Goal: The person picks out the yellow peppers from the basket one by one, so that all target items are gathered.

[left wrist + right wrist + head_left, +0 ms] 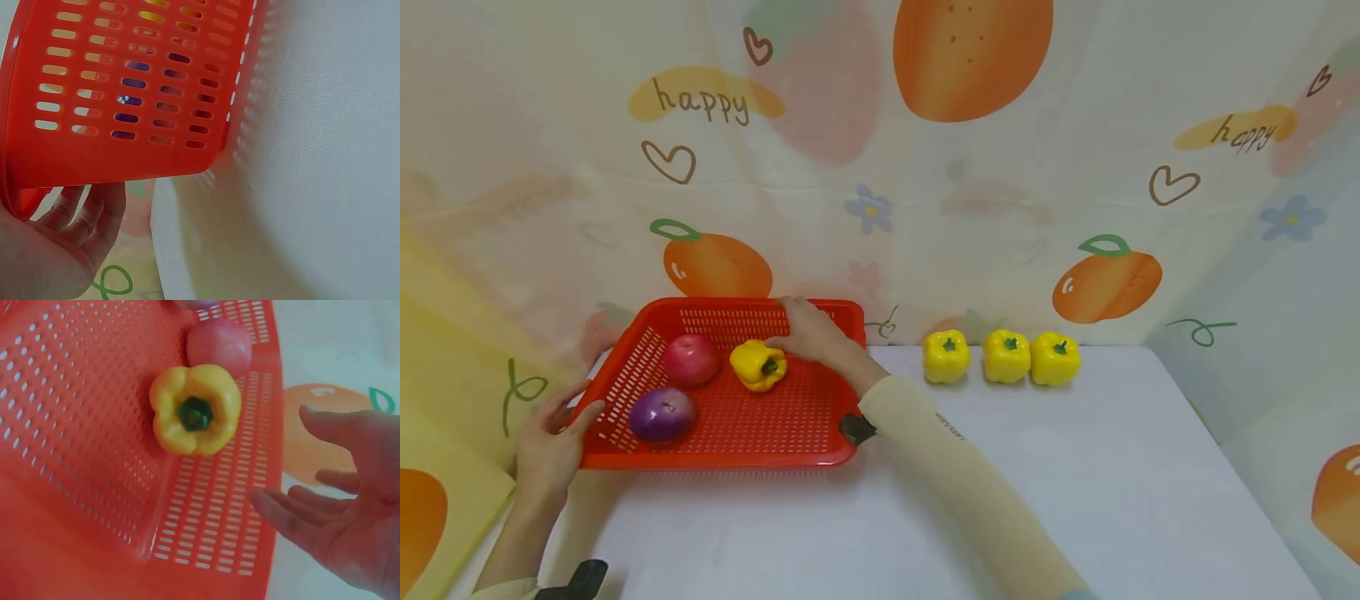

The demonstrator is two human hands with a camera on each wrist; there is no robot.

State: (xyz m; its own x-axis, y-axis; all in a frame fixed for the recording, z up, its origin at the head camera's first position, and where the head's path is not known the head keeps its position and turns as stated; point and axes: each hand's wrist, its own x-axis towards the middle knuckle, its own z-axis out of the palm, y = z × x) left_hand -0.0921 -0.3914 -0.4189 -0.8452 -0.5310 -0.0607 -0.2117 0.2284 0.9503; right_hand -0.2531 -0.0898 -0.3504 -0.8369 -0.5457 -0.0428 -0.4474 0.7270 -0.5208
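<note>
A red plastic basket [760, 429] with slotted walls stands on the left of the table. My left hand [548, 450] grips its left rim, the thumb over the edge and the other fingers against the outside, as the left wrist view confirms. Inside lie a pinkish-red apple [691, 360], a glossy purple onion [662, 415] and a yellow bell pepper [757, 365], its green stem facing the front. My right hand [815, 332] is over the basket's back rim, just right of that pepper. Seen from the right wrist, its fingers [294, 519] are spread, apart from the pepper, with nothing between them.
Three yellow bell peppers [1007, 357] stand in a row at the table's back edge, right of the basket. White cloth covers the table [1075, 483]. Behind it hangs a patterned curtain [1000, 208]. A black device [857, 428] sits on the right wrist.
</note>
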